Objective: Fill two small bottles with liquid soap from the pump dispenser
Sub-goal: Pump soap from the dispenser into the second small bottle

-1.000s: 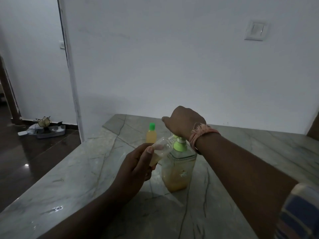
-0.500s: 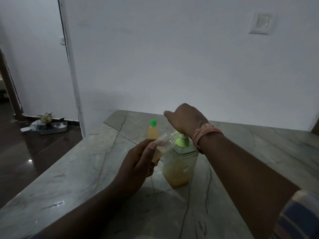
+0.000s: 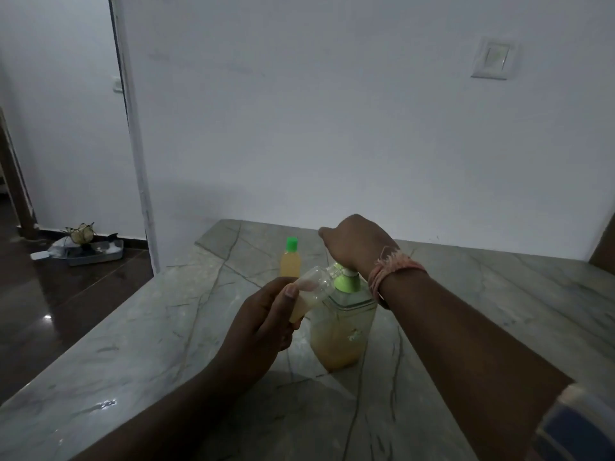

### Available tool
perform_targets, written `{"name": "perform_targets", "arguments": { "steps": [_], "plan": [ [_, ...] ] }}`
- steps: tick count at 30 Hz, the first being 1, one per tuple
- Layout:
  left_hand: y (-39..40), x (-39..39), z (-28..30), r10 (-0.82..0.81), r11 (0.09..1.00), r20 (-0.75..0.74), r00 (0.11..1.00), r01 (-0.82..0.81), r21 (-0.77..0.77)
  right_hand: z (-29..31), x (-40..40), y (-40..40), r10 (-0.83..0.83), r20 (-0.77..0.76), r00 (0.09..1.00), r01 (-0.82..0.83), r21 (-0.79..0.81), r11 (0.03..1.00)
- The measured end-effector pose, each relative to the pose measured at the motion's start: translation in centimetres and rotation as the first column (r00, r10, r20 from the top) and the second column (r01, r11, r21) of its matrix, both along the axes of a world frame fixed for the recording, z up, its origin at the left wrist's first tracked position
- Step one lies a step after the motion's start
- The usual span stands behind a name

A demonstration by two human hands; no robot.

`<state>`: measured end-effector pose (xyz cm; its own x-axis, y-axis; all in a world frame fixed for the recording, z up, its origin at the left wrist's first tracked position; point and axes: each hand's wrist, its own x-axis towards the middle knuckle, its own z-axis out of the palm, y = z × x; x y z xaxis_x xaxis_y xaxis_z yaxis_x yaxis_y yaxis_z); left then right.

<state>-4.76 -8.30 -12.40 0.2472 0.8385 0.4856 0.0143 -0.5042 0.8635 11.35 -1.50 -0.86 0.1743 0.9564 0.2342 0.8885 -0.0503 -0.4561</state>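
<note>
One small bottle (image 3: 290, 259) stands just behind and to the left of the pump dispenser (image 3: 342, 324), its green cap on and its body yellow with soap nearly to the neck, so by my reading the first fill is done. The second bottle (image 3: 311, 291) is uncapped and held tilted in the left hand (image 3: 266, 324), fingers and thumb closed around its lower half, its mouth up against the spout at the dispenser's green pump top. Soap shows only in the lower part of it (perhaps a third, though the dim light makes the level hard to judge). The right hand (image 3: 356, 244) sits on top of the pump head, fingers curled down over it in a loose fist; whether it is pressing at this moment I cannot tell. The dispenser itself looks roughly half full of yellow soap, which seems plenty for the rest. What is left, I judge, is more pumping into the held bottle, then capping it; its cap is not in sight.

The dispenser stands on a grey-green marble table (image 3: 499, 311) with dark veins. Behind the dispenser rises a plain white wall with a light switch (image 3: 494, 59) high to the right. Far left of the dispenser, beyond a doorway, a tray of clutter (image 3: 86, 251) lies on a dark glossy floor.
</note>
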Motion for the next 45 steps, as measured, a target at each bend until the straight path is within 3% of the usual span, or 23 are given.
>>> {"name": "perform_targets", "arguments": {
  "steps": [3,9,13,17,24,27,29,31,37,42,45],
  "plan": [
    [0.0,0.1,0.0,-0.005,1.000,0.008,1.000,0.005,-0.017,-0.1,0.0,0.2,-0.007,0.025,1.000,0.008,-0.055,0.998],
    [-0.1,-0.1,0.0,-0.012,1.000,0.028,1.000,0.013,-0.025,0.9,-0.4,-0.5,-0.015,0.116,0.993,0.016,-0.006,1.000],
    [0.0,-0.1,0.1,-0.016,0.999,0.024,1.000,0.017,-0.030,0.1,-0.1,-0.1,-0.009,-0.003,1.000,0.009,0.037,0.999],
    [-0.1,0.0,0.0,-0.012,0.999,0.022,1.000,0.013,-0.029,0.0,-0.1,-0.2,-0.016,0.025,1.000,0.017,-0.039,0.999],
    [0.0,-0.1,-0.1,0.003,1.000,0.002,1.000,-0.003,-0.010,0.7,-0.5,-0.8,-0.021,0.109,0.994,0.021,0.007,1.000],
    [0.0,-0.1,0.0,-0.009,1.000,0.016,1.000,0.009,-0.016,0.2,-0.3,-0.6,-0.003,0.046,0.999,0.000,0.062,0.998],
    [0.1,0.0,0.0,-0.019,1.000,0.008,1.000,0.019,-0.015,0.1,-0.2,-0.3,-0.005,0.022,1.000,0.005,0.003,1.000],
    [0.1,0.1,-0.2,-0.025,1.000,0.005,1.000,0.025,-0.017,0.2,-0.2,-0.1,-0.016,0.058,0.998,0.019,-0.066,0.998],
    [-0.3,-0.1,0.1,-0.033,0.999,0.030,0.999,0.034,-0.027,1.2,-0.6,-0.7,-0.003,0.180,0.984,0.005,-0.011,1.000],
    [0.0,0.0,0.1,-0.039,0.999,0.033,0.999,0.040,-0.022,0.5,0.0,0.0,0.019,0.059,0.998,-0.018,-0.019,1.000],
    [0.1,0.1,0.0,-0.041,0.999,0.039,0.998,0.042,-0.029,0.0,-0.1,0.3,-0.005,0.076,0.997,0.008,-0.046,0.999]
  ]
}}
